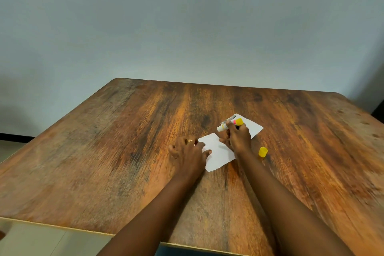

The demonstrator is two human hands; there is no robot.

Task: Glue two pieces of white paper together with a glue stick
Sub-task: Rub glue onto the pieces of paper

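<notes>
Two pieces of white paper lie on the wooden table (124, 141). The near paper (218, 155) sits between my hands; my left hand (187, 154) presses flat on its left edge, fingers spread, a ring on one finger. My right hand (238, 137) grips an uncapped glue stick (230, 124), white with a yellow base, held tilted above the near paper's far corner. The far paper (252, 127) lies behind my right hand, partly hidden by it. The yellow cap (262, 151) stands on the table right of my right wrist.
The table's near edge (62, 227) runs across the bottom left, floor below it. A plain grey wall (187, 27) rises behind the far edge. Bare wood spreads left and right of the papers.
</notes>
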